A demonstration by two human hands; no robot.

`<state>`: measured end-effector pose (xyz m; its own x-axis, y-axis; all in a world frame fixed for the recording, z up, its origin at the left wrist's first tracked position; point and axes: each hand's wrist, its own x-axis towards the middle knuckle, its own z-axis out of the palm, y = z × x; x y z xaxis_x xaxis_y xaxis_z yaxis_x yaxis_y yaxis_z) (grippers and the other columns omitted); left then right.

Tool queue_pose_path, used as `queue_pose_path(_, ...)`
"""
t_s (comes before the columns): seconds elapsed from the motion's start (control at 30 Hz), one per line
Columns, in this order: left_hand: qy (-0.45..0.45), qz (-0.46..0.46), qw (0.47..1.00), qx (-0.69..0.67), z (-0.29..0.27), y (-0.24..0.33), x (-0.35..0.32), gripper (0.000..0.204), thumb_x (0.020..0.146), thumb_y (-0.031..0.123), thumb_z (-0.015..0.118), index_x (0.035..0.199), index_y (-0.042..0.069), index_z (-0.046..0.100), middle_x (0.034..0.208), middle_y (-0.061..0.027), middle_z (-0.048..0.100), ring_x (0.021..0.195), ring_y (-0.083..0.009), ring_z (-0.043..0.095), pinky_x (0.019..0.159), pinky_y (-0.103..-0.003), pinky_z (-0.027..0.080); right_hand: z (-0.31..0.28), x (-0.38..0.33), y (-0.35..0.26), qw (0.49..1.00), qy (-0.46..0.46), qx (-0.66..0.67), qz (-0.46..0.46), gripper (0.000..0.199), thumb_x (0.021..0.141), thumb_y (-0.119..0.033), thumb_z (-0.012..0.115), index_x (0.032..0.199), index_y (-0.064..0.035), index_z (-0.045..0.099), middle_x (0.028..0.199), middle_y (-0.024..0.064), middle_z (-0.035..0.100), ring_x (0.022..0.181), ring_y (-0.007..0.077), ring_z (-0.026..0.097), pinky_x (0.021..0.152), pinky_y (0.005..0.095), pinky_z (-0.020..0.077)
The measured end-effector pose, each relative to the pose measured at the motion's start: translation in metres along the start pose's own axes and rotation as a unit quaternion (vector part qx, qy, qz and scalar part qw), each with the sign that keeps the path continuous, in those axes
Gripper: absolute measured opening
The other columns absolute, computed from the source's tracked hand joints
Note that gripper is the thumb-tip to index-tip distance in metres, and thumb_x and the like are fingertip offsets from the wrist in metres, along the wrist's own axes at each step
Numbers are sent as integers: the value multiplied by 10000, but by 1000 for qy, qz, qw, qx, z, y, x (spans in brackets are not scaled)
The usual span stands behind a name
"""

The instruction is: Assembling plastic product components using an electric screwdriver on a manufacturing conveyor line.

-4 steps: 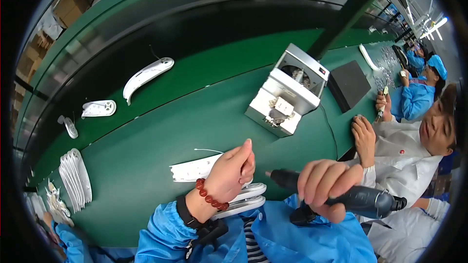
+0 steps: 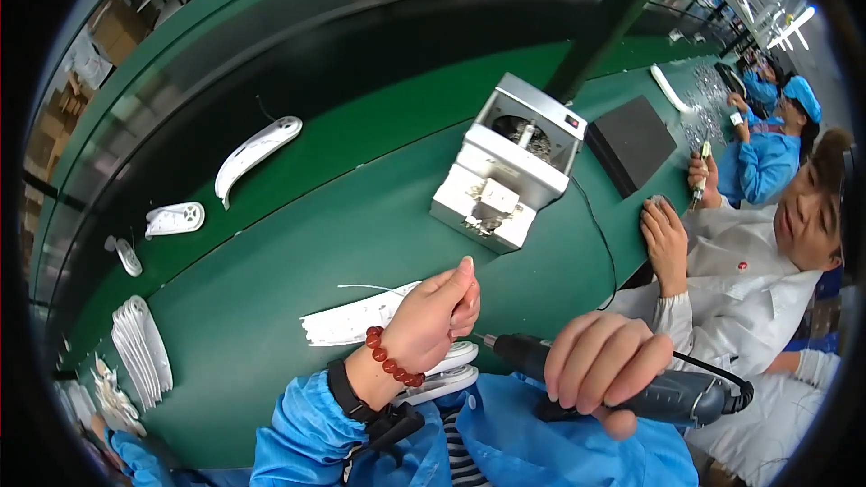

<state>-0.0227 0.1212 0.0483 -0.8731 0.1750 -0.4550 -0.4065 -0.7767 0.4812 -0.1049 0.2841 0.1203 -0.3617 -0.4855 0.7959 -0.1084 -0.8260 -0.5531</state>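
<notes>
reading from the left, a stack of white flat parts (image 2: 140,347) is seen near the bench (image 2: 271,307) edge, then a long white curved housing (image 2: 255,151) farther back. the left hand (image 2: 424,325) is pinched narrow, fingers (image 2: 460,284) closed on something too small to be made out, above a white flat panel (image 2: 347,320) and just over a white curved piece (image 2: 446,370) at the near edge. the right hand (image 2: 600,370) is wrapped around a black electric screwdriver (image 2: 631,388), its tip aimed at the left hand. a slip of the tip could strike those fingers, it is judged; the curved piece could be nudged off the edge. open room lies left of the panel; the grey screw feeder (image 2: 510,162) and a co-worker's hand (image 2: 667,239) crowd the right.
</notes>
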Motion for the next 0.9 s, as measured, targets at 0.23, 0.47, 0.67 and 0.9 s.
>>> queue_pose_path(0.23,6,33,996,85,17,-9,20,420,1064,363,377,755,87,443,636,13,360,598,-106,312,594,-257,311,-15,-4,-10,1000,-15,-14,-11,264,919,-195,691,907,-17,497,724,92,626,614,199,642,559,323,572)
queue_pose_path(0.47,40,91,979,177,22,-13,21,380,1066,309,383,771,78,449,705,0,394,693,-119,341,683,-258,323,-23,-10,-18,996,-11,-86,-23,267,892,-168,710,907,-19,489,729,88,619,617,199,641,568,322,571)
queue_pose_path(0.67,56,85,977,186,24,-11,12,373,1060,312,400,783,77,485,727,13,420,698,-104,362,690,-250,329,-9,-20,0,978,78,-162,-104,266,824,-94,741,927,28,528,751,123,615,616,251,626,544,385,544)
queue_pose_path(0.9,47,72,982,170,12,-10,4,389,1055,334,417,772,81,502,725,28,420,699,-90,371,683,-243,325,-1,-18,3,980,102,-155,-75,269,836,-109,734,926,13,513,751,110,608,614,236,619,544,378,544)
